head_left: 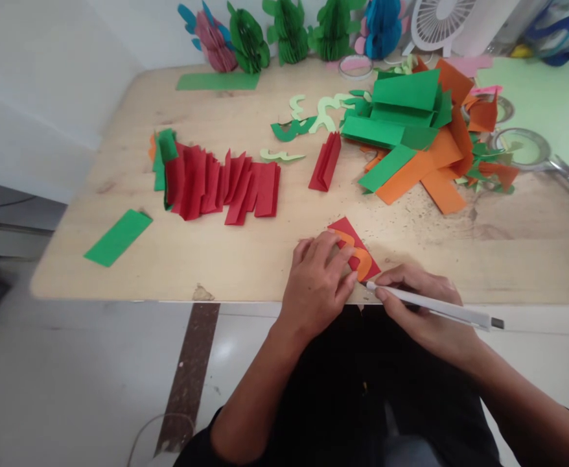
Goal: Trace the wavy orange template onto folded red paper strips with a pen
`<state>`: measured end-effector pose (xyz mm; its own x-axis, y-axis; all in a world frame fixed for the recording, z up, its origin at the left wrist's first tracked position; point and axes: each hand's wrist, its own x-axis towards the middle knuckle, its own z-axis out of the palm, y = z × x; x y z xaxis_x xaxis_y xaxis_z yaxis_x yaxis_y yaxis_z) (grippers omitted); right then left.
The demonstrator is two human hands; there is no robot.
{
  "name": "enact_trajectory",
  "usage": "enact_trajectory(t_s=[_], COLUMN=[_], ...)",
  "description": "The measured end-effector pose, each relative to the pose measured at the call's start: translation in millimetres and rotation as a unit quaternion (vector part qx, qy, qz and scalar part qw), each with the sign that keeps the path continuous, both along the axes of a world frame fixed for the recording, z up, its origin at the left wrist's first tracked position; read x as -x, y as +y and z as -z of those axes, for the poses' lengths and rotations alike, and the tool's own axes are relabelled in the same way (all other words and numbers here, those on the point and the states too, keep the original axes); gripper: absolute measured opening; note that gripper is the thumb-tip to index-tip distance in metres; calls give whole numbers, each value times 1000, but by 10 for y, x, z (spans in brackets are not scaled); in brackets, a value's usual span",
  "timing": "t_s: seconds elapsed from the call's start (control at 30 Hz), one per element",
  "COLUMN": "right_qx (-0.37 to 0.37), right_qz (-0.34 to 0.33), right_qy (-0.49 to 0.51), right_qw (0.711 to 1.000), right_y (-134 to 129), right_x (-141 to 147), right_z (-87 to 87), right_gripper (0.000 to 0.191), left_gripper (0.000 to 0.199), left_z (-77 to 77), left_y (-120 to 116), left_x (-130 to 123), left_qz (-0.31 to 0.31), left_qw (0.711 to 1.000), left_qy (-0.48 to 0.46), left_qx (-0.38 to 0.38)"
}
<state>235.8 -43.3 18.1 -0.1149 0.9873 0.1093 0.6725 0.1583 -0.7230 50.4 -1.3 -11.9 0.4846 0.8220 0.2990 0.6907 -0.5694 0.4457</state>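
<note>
While left hand [313,279] spreads over cutout [363,264], right hand [437,332] pinches pen [444,309].

At the near edge of the desk [245,266], the left fingers [324,244] rest on a cut-out [361,264] lying on a paper piece [345,225]. The right fingers [408,275] hold a pen [440,308], its tip just beside the cut-out. Left of the left fingers and farther back lies a row of folded papers [207,185]; farther left, a lone strip [119,237]. Behind the left fingers lies a folded bundle [325,162], scraps [327,111] beyond it. Behind the right fingers is a paper heap [406,94]; farthest back stand paper figures [288,32] and a fan [442,19].
</note>
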Motion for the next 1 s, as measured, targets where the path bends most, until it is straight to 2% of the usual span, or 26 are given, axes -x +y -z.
enact_trajectory(t_s=[0.23, 0.33, 0.47, 0.6, 0.87, 1.0], right_qx=[-21, -60, -131, -171, -198, -178], right_qz=[6, 18, -40, -73, -79, -59], right_qy=[3, -1, -47, -97, -105, -71], right_qw=[1000, 998, 989, 978, 971, 980], right_y=[0, 23, 60, 68, 39, 53], right_x=[-13, -16, -15, -19, -9, -8], right_z=[-41, -60, 1, 88, 142, 113], right_gripper=[3, 5, 15, 21, 24, 22], left_gripper=[26, 27, 28, 28, 27, 28], left_z=[5, 15, 32, 32, 25, 32], left_y=[3, 2, 3, 3, 3, 2], left_x=[-1, -1, -4, -7, -6, -4], left_qz=[-2, -2, -1, 0, -2, -2], left_qw=[1000, 1000, 1000, 1000, 1000, 1000], left_qy=[1, 1, 3, 3, 0, 6], left_qx=[-7, -8, -15, -16, -12, -12])
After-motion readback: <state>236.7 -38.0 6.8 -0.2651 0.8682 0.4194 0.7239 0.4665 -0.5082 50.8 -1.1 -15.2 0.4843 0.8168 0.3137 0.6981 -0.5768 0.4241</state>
